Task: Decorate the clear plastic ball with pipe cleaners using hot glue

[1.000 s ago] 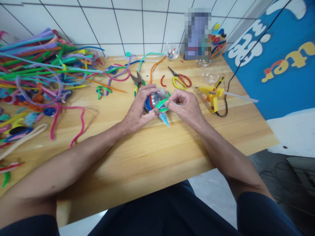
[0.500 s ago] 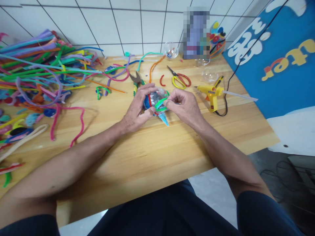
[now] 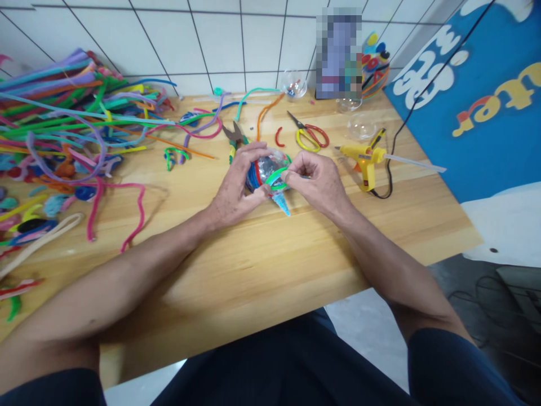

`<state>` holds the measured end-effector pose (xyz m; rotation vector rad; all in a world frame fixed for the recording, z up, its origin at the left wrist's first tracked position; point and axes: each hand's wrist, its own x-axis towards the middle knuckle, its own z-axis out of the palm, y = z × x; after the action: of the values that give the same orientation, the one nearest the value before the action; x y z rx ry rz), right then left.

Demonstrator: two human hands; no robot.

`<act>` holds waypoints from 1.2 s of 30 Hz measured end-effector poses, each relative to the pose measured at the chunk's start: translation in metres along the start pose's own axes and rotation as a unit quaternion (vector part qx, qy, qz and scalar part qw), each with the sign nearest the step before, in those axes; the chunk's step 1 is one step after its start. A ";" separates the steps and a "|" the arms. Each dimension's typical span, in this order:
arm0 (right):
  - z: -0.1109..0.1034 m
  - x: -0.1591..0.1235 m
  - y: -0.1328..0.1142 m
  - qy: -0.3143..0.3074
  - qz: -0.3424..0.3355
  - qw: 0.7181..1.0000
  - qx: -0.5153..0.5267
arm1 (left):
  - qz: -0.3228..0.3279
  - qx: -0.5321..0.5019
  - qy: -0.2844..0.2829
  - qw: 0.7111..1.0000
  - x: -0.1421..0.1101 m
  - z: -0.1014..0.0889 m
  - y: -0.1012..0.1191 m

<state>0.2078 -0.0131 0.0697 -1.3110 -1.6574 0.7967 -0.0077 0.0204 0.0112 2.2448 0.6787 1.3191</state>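
Observation:
A clear plastic ball (image 3: 270, 166) with silvery bits in it rests at the middle of the table, wrapped on its left side in blue and red pipe cleaner. From its near side sticks a light-blue coiled cone (image 3: 281, 204). My left hand (image 3: 242, 183) is closed round the ball's left side, fingers over the top and thumb at the front. A green pipe cleaner (image 3: 276, 179) curves across the ball's front. Pinched between thumb and fingertips of my right hand (image 3: 315, 179) is the green pipe cleaner's right part, close against the ball.
Pliers (image 3: 235, 137) lie just behind my left hand, scissors (image 3: 308, 135) behind the ball. A yellow glue gun (image 3: 366, 163) stands to the right with its cord. Many pipe cleaners (image 3: 67, 113) are heaped at the left. Clear cups (image 3: 294, 85) and a pixelated upright panel (image 3: 338, 56) are by the wall.
The hands and the ball keep nearly the same place. My left thumb has shifted slightly right along the green pipe cleaner; the camera view has moved a little.

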 end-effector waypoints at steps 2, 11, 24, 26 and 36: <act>0.000 0.000 0.000 0.001 0.000 1.000 0.001 | -0.004 0.005 -0.006 1.000 0.000 -0.001 0.001; 0.000 0.000 0.000 0.007 -0.007 1.000 -0.024 | -0.006 -0.001 -0.003 1.000 -0.001 0.001 -0.001; 0.000 -0.001 0.000 0.003 0.000 1.000 -0.012 | -0.022 -0.013 -0.021 0.999 -0.002 -0.004 -0.002; -0.001 -0.001 0.000 -0.002 0.002 1.000 -0.007 | -0.019 -0.008 -0.014 1.000 -0.002 -0.002 -0.002; -0.005 0.000 0.002 -0.009 0.006 1.000 0.001 | -0.018 -0.003 -0.008 1.000 -0.002 -0.002 -0.003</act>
<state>0.2135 -0.0128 0.0703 -1.3166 -1.6643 0.8203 -0.0106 0.0217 0.0095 2.2246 0.7050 1.2826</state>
